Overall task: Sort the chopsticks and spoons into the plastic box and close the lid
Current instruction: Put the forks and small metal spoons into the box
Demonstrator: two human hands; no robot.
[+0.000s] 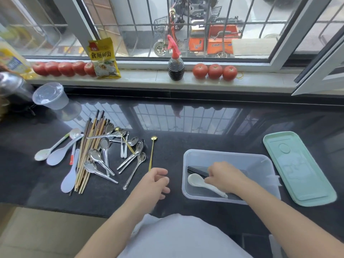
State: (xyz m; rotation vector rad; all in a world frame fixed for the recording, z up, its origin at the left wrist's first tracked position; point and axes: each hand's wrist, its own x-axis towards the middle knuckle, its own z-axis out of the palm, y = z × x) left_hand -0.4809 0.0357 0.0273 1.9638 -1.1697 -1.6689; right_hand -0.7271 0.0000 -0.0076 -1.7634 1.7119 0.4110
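The right hand [221,176] is down inside the clear box [264,162], fingers curled over the black chopsticks [197,170] that lie along the box floor; whether it truly grips them or only rests on them I cannot tell. Just under its knuckles, toward the person, a white spoon [201,183] lies in the same box, bowl to the left, handle running under the wrist.

The left hand [155,183] hovers over the dark counter [167,146] just left of the box, fingers loosely curled and holding nothing. Just beyond its fingertips lies a thin gold spoon [153,151], apart from the rest.

Further left of that hand is the unsorted heap: a bundle of wooden chopsticks [89,151] fanned out, steel spoons [104,155] lying across and beside them, and white plastic spoons [59,151] at the far left edge of the pile.

To the right of the right hand, beside the box and near it, the green lid [297,168] lies flat on the counter, so the box is open.

Far beyond the hands, on the sill, stand tomatoes [215,71], a dark sauce bottle [176,68] and a yellow packet [103,58]. A clear tub [50,95] sits beyond the heap.
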